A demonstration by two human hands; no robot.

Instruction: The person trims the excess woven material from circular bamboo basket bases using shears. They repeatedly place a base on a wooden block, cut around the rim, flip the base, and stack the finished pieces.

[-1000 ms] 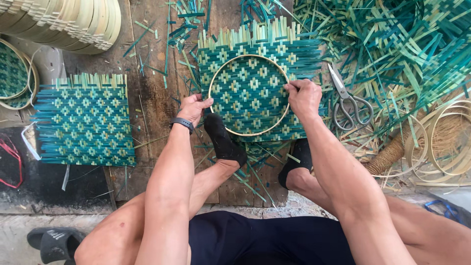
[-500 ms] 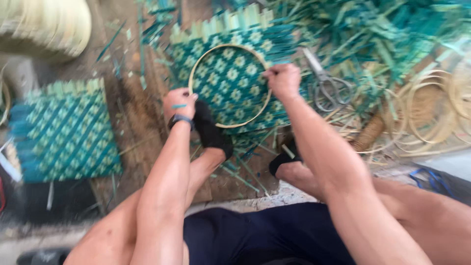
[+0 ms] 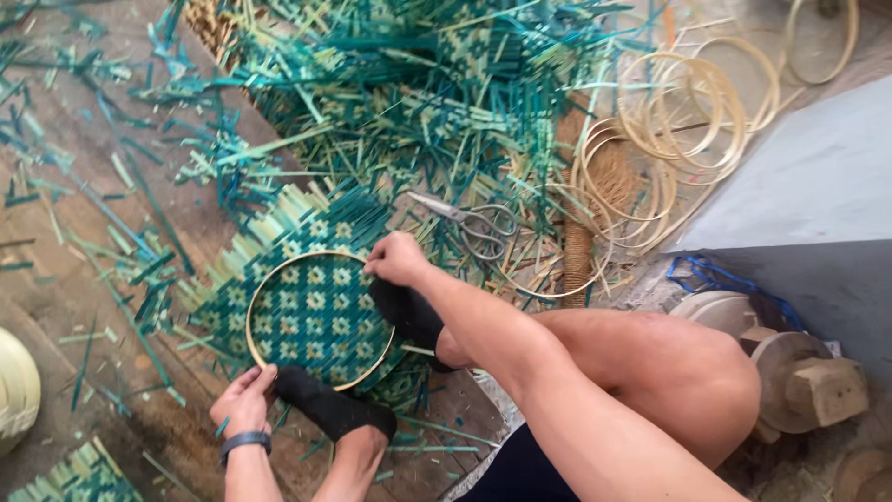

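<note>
A square woven mat of green and pale bamboo strips lies on the wooden floor. A thin bamboo hoop rests on top of it. My left hand grips the hoop's near-left rim, a dark band on the wrist. My right hand pinches the hoop's far-right rim. Both my feet in black socks press down on the mat's near edge.
Scissors lie just right of the mat. Beyond them is a heap of cut green strips and several loose bamboo hoops. Another woven mat shows at bottom left. Wooden blocks sit by my right knee.
The camera has swung right, so the mat and hoop now sit lower left and tilted. Both hands stay on the hoop's rim and the feet stay on the mat.
</note>
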